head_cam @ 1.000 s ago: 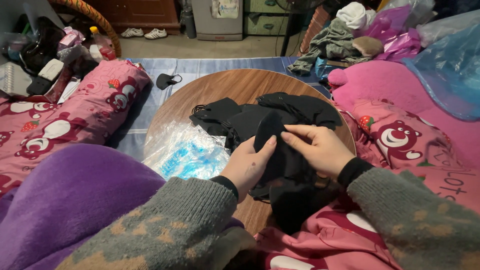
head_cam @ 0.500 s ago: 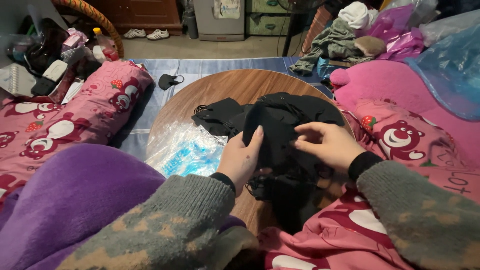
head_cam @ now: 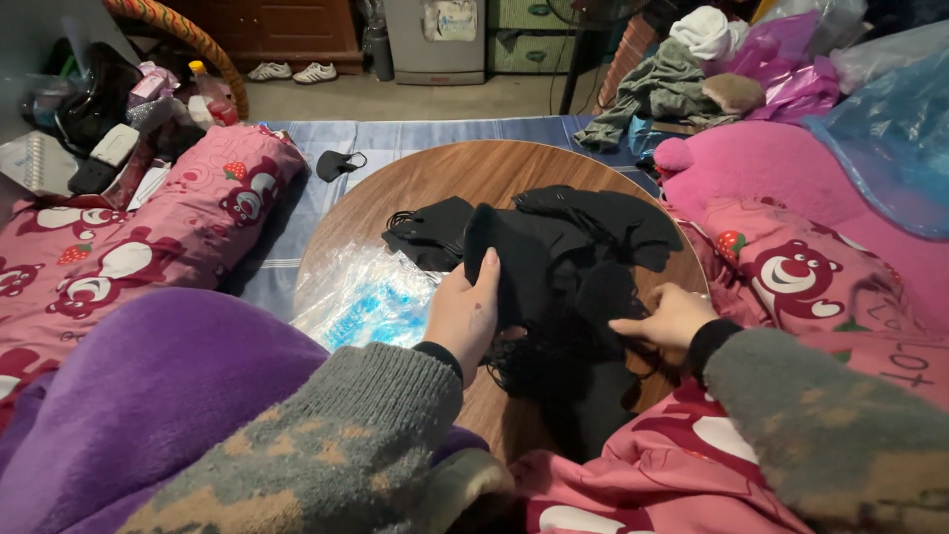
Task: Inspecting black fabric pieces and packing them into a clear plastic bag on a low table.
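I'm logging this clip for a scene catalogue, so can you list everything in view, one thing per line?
black face masks: a pile, count unclear, black, on the table's middle.
round table: one, brown wood, centre.
plastic bag: one, clear with blue inside, table's left edge.
single mask: one, black, on the blue mat behind the table.
bear-print blankets: pink, on both sides.
purple blanket: one, near left.
shoes: a pair, white, far floor.
clothes heap: mixed colours, far right.
left hand: holds up a black mask.
right hand: fingers on the pile's black fabric.
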